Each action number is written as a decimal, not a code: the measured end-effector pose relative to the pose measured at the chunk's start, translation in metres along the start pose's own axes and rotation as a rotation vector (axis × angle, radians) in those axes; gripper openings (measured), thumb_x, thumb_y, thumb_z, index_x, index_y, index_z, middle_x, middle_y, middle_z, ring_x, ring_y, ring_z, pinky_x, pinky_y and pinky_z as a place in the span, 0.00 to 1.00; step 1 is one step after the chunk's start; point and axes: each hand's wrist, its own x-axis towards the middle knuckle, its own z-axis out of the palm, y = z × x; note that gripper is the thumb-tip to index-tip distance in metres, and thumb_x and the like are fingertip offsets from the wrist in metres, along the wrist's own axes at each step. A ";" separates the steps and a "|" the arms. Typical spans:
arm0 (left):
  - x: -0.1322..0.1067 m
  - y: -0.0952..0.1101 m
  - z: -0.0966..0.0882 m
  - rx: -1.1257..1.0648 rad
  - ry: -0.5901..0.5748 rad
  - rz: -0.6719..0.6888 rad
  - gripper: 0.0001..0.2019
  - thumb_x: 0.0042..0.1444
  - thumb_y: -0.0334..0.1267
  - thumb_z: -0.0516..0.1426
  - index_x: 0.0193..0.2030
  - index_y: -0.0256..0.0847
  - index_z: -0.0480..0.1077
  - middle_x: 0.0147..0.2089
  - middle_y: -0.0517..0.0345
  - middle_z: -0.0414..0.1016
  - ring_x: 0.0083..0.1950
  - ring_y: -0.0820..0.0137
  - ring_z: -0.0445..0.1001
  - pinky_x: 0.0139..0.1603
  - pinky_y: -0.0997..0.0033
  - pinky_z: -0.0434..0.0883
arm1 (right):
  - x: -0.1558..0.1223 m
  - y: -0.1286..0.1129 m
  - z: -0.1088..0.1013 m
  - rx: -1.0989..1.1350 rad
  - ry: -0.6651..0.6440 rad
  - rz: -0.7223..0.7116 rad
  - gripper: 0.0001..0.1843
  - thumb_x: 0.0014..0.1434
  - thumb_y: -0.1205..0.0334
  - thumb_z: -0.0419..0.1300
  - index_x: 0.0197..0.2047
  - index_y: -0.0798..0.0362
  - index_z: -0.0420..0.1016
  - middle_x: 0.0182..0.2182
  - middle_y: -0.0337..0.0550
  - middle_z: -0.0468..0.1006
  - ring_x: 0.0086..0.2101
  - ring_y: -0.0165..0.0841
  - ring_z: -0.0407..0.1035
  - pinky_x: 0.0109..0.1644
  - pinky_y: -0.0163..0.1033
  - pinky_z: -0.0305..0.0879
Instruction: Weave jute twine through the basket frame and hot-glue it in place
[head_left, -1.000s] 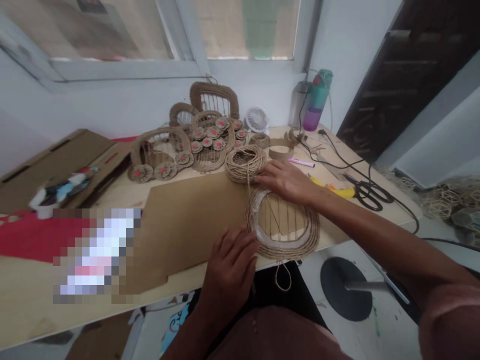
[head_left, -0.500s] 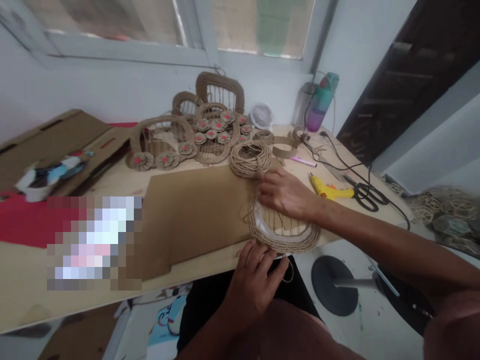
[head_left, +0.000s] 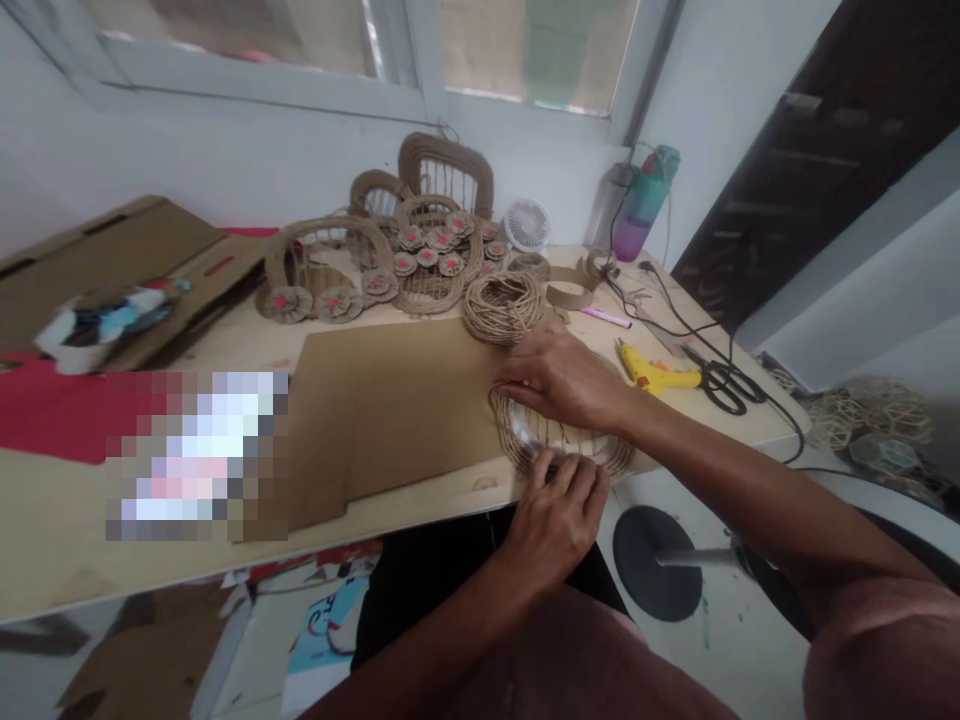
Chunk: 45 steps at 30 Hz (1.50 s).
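A jute-wrapped arch-shaped frame (head_left: 517, 432) lies at the near edge of the wooden table (head_left: 60, 540). My right hand (head_left: 559, 378) rests on top of it, fingers bent and pressing its upper left rim. My left hand (head_left: 556, 510) grips the frame's near rim from below the table edge, fingers curled over the twine. A ball of jute twine (head_left: 502, 305) sits just beyond the frame. A brown cardboard sheet (head_left: 382, 400) lies to the left of it.
Several finished jute baskets with red-centred rosettes (head_left: 405, 255) stand at the back. A yellow glue gun (head_left: 656, 372), black scissors (head_left: 720, 385), cables, a pink marker (head_left: 604, 317), a small white fan (head_left: 526, 224) and a bottle (head_left: 641, 205) are to the right. Red cloth (head_left: 52, 415) lies at left.
My left hand moved right and up from the frame's left side to its near rim. My right hand slid back from the twine ball onto the frame. The view shifted.
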 end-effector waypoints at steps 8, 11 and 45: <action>-0.043 -0.059 -0.059 -0.008 0.004 0.066 0.12 0.64 0.28 0.49 0.45 0.38 0.73 0.43 0.54 0.80 0.49 0.66 0.74 0.64 0.51 0.58 | -0.005 -0.002 0.008 0.050 -0.047 -0.008 0.12 0.66 0.61 0.56 0.40 0.56 0.80 0.32 0.47 0.80 0.35 0.35 0.70 0.43 0.39 0.58; -0.075 -0.081 -0.079 0.034 0.059 -0.012 0.14 0.65 0.27 0.47 0.47 0.39 0.73 0.45 0.52 0.81 0.52 0.65 0.74 0.64 0.50 0.57 | -0.005 -0.002 0.017 0.091 -0.023 0.006 0.09 0.64 0.63 0.59 0.42 0.56 0.80 0.35 0.48 0.81 0.37 0.35 0.71 0.45 0.39 0.59; -0.011 -0.201 -0.075 -0.267 -0.579 -0.855 0.08 0.45 0.44 0.57 0.31 0.44 0.70 0.28 0.59 0.75 0.32 0.64 0.73 0.33 0.67 0.63 | 0.019 0.006 0.080 -0.125 0.018 0.228 0.11 0.63 0.65 0.55 0.32 0.54 0.77 0.30 0.44 0.78 0.35 0.36 0.67 0.44 0.42 0.53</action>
